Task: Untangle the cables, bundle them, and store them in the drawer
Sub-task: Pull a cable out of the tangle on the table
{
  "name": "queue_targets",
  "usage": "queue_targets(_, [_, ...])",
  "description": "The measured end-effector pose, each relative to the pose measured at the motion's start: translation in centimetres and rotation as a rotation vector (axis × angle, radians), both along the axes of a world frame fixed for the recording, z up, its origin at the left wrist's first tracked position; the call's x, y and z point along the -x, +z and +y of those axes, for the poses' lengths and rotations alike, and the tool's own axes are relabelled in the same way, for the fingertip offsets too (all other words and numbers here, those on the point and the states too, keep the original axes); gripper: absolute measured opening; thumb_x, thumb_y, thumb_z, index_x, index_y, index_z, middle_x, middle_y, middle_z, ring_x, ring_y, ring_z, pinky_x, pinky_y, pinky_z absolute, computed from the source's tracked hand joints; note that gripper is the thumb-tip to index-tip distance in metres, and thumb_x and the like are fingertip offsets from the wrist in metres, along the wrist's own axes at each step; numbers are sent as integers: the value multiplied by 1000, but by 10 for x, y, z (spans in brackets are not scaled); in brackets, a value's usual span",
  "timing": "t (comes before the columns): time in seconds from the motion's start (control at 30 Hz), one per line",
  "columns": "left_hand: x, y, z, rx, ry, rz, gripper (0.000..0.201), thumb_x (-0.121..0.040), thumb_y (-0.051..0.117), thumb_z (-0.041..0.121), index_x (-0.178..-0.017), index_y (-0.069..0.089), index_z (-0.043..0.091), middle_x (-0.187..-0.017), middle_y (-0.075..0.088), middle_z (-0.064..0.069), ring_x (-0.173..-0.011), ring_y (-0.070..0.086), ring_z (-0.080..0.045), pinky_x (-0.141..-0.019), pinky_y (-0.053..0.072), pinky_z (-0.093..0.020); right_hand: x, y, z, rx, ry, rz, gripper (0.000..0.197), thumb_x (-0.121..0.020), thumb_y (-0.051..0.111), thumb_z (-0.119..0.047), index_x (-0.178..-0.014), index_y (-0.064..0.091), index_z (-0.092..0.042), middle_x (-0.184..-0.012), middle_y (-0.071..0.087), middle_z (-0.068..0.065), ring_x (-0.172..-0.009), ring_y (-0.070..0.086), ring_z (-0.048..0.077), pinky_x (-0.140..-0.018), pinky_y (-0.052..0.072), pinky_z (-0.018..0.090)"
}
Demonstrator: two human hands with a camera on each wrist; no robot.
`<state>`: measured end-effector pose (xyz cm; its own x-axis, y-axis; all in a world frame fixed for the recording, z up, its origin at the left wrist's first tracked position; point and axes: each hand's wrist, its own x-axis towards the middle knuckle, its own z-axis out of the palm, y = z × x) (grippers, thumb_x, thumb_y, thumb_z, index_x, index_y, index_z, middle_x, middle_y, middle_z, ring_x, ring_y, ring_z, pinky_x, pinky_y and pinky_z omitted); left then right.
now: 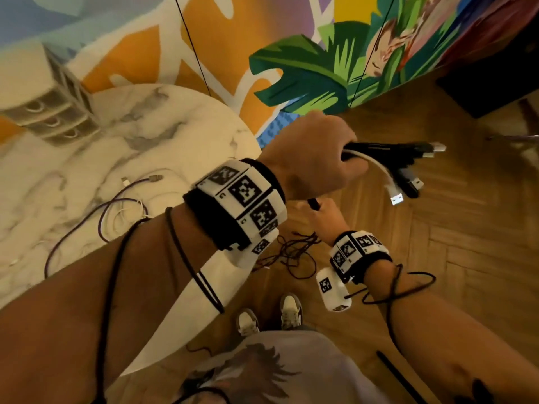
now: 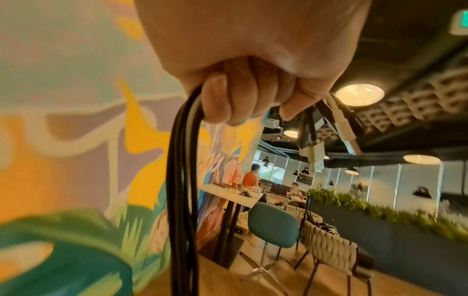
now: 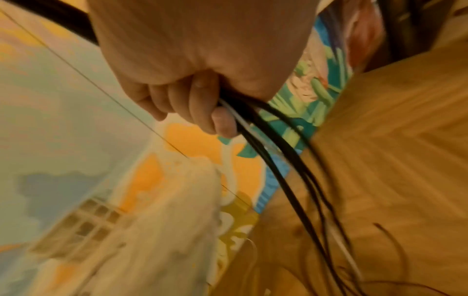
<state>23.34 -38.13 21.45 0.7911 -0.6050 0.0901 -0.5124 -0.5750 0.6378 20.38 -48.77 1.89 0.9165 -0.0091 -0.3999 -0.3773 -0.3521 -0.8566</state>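
Gripping a bunch of black and white cables [image 1: 388, 158] near their plugs, the left hand [image 1: 315, 153] is raised beyond the marble table's edge, fingers curled tight around them. Below it, the right hand [image 1: 325, 217] is also closed around the strands. Loose ends trail in a tangle [image 1: 288, 255] on the wooden floor; pulling could tighten knots or snag feet. Purple and white cables [image 1: 116, 211] lie near the marble table's [image 1: 204, 126] front edge; the drawer unit [image 1: 55, 112] stands at its far-left edge.

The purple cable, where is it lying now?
In the head view, the purple cable lies on the marble table at the left, looped beside a white cable, apart from both hands.
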Motion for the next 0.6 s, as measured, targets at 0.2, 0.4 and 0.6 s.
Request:
queue_targets(0.2, [-2, 28, 13, -188, -17, -428, 31, -78, 46, 42, -55, 43, 22, -43, 23, 13, -39, 21, -4, -45, 12, -21, 8, -55, -17, 182, -127, 211, 42, -94, 53, -28, -55, 40, -18, -53, 39, -1, -49, 37, 18, -49, 31, 27])
queue_targets(0.4, [-10, 50, 13, -116, -66, -695, 37, -83, 53, 45, -61, 62, 17, -49, 10, 14, -44, 6, 3, -48, 5, -16, 11, -82, -27, 196, -101, 390, 33, -91, 57, -37, -64, 46, -21, -57, 49, 2, -48, 44, 16, -46, 35, 25])
queue_targets(0.6, [-8, 55, 12, -113, -67, -723, 31, -81, 51, 41, -57, 52, 20, -51, 7, 15, -46, 4, 2, -47, 4, -19, 9, -94, -44, 250, -281, 437, 32, -91, 56, -37, -81, 56, -7, -61, 53, 6, -57, 50, 24, -52, 37, 30])
